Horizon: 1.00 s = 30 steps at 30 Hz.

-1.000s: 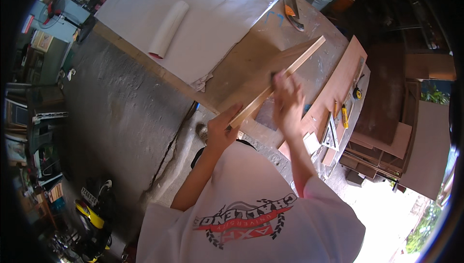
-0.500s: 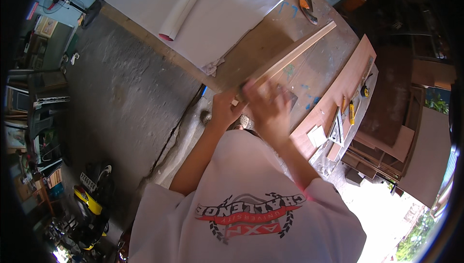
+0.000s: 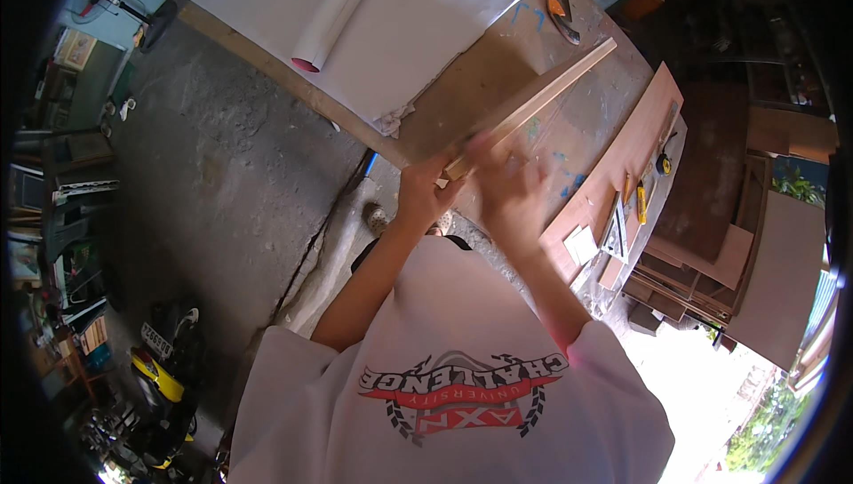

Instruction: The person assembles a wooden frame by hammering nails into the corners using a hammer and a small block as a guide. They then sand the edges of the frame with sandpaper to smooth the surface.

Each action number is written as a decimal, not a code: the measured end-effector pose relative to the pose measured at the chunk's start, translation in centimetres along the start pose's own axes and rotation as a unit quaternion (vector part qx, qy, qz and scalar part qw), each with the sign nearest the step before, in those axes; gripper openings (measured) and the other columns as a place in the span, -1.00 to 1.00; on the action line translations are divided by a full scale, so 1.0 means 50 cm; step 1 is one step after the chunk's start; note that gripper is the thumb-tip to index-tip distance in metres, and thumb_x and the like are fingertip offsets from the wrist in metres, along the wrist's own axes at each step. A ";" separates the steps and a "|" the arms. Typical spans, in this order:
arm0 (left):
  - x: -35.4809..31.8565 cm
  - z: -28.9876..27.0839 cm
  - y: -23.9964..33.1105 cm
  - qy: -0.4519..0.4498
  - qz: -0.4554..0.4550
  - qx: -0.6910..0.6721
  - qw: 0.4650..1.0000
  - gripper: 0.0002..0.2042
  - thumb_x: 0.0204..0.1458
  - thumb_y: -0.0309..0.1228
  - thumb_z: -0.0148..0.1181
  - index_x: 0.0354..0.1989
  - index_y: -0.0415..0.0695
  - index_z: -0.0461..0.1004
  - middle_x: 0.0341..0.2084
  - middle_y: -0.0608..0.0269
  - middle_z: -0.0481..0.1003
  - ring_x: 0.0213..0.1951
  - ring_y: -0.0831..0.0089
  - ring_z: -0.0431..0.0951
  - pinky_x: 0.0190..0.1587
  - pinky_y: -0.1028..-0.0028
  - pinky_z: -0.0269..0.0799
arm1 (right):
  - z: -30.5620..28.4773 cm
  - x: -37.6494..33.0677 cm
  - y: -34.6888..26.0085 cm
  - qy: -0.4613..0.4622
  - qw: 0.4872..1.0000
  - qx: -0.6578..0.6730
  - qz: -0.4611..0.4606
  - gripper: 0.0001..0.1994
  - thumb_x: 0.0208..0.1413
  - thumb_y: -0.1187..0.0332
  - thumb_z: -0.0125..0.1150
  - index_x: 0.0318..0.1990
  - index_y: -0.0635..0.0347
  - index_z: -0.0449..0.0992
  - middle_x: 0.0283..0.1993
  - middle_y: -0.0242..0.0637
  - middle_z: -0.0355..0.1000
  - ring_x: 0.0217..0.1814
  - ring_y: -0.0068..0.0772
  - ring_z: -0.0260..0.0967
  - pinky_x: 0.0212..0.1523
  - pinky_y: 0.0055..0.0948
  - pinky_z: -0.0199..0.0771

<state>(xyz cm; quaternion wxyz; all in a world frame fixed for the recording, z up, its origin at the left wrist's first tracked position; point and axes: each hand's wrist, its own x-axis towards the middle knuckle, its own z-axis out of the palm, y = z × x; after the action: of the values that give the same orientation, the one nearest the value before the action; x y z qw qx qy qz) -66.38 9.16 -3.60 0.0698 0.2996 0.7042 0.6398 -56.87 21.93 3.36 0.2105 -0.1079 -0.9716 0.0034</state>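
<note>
A long, pale wooden strip [image 3: 555, 86] slants from in front of me toward the far right, over the worktable [image 3: 480, 71]. My left hand [image 3: 425, 189] is closed round its near end, whose cut face shows beside the thumb. Against the strip, just beyond that grip, is my right hand [image 3: 514, 186], smeared by motion. Whether its fingers hold anything cannot be made out.
White sheeting [image 3: 418, 13] covers the table's far left, with a rolled white tube [image 3: 333, 20] on it. A knife [image 3: 562, 22] lies at the back. On the right, a thin board [image 3: 613, 155] lies near a tape measure [image 3: 664, 164], yellow cutter [image 3: 641, 204] and set square [image 3: 615, 233].
My right hand has shifted slightly along the strip, still blurred. The strip's near end now shows more clearly at my left hand, which keeps its hold. The view has shifted a little.
</note>
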 end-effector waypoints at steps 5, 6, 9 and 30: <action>0.007 0.002 -0.009 0.004 -0.004 -0.022 1.000 -0.61 0.16 -0.34 0.38 0.16 -0.14 0.62 -0.30 -0.05 0.68 -0.38 0.16 0.72 -0.38 0.36 0.54 | -0.004 0.021 0.016 0.012 0.995 -0.060 0.074 -0.50 0.14 0.41 0.24 0.28 -0.14 0.55 0.39 -0.58 0.44 0.52 -0.11 0.21 0.42 0.17 0.15; 0.009 0.002 -0.010 0.002 0.014 -0.004 1.000 -0.61 0.15 -0.33 0.39 0.15 -0.14 0.62 -0.32 -0.06 0.67 -0.40 0.11 0.71 -0.41 0.34 0.53 | -0.003 0.018 0.013 0.009 0.998 -0.054 0.044 -0.50 0.14 0.41 0.25 0.28 -0.14 0.55 0.40 -0.57 0.43 0.53 -0.11 0.21 0.43 0.19 0.14; 0.013 -0.003 -0.007 0.021 0.090 0.095 0.991 -0.60 0.14 -0.28 0.41 0.14 -0.13 0.63 -0.37 -0.06 0.66 -0.45 0.07 0.68 -0.45 0.31 0.51 | -0.006 0.002 -0.020 -0.021 0.998 -0.007 -0.051 -0.47 0.13 0.46 0.23 0.30 -0.13 0.53 0.40 -0.51 0.44 0.51 -0.13 0.23 0.46 0.20 0.12; 0.011 -0.011 -0.020 -0.033 -0.037 0.035 0.998 -0.52 -0.01 -0.41 0.47 0.14 -0.18 0.59 -0.14 -0.03 0.68 -0.31 0.12 0.75 -0.32 0.29 0.67 | -0.010 0.031 0.000 -0.009 0.999 -0.035 0.029 -0.45 0.11 0.42 0.28 0.31 -0.13 0.54 0.40 -0.51 0.42 0.47 -0.06 0.28 0.43 0.26 0.14</action>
<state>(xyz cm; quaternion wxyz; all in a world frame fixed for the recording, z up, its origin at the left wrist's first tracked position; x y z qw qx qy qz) -67.40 8.96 -4.31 0.1062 0.2962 0.7342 0.6016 -58.02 22.25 4.45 0.1981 -0.1435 -0.9693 -0.0237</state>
